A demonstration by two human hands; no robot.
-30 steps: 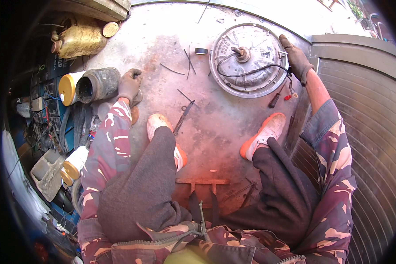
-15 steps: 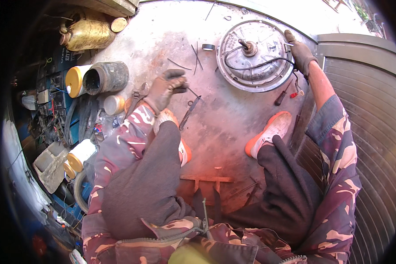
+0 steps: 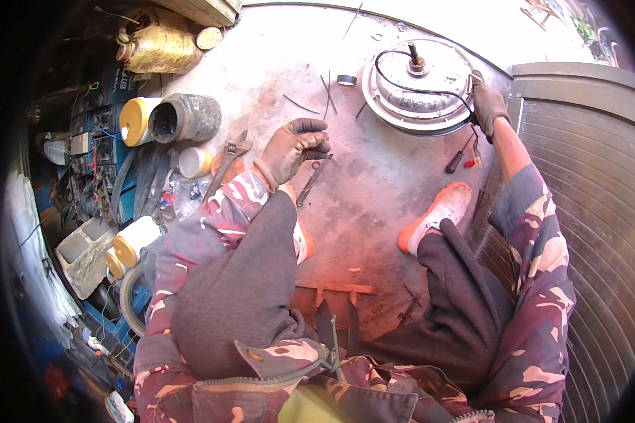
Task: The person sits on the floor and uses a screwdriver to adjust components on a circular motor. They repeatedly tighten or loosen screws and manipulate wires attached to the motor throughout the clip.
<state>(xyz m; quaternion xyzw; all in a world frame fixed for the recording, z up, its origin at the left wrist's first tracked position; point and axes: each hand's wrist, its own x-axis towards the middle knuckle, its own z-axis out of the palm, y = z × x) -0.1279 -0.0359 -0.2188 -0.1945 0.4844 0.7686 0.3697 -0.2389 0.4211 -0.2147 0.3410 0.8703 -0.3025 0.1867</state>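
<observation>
Gloved in brown, my right hand (image 3: 488, 106) grips the right rim of a round metal hub motor (image 3: 430, 95). The motor has an axle standing up from its middle, and a black cable runs from the axle across its face to the rim. My left hand (image 3: 293, 149), in a matching glove, hangs above the floor to the left with its fingers curled toward the thumb. Anything inside those fingers is hidden. Just beyond its fingertips lies a dark slim tool (image 3: 313, 182). A screwdriver (image 3: 456, 162) and a red connector (image 3: 473, 162) lie below the motor.
An adjustable wrench (image 3: 231, 156), a dark open jar (image 3: 183, 118) and white tubs with yellow lids (image 3: 135, 121) stand or lie at left. Black tape (image 3: 346, 80) and thin strips (image 3: 329, 93) lie on the floor. A ribbed metal shutter (image 3: 578, 155) borders the right side.
The motor has tipped, showing more of its near side edge, with my right hand still on its rim. My left hand has turned, its fingers curling toward the right.
</observation>
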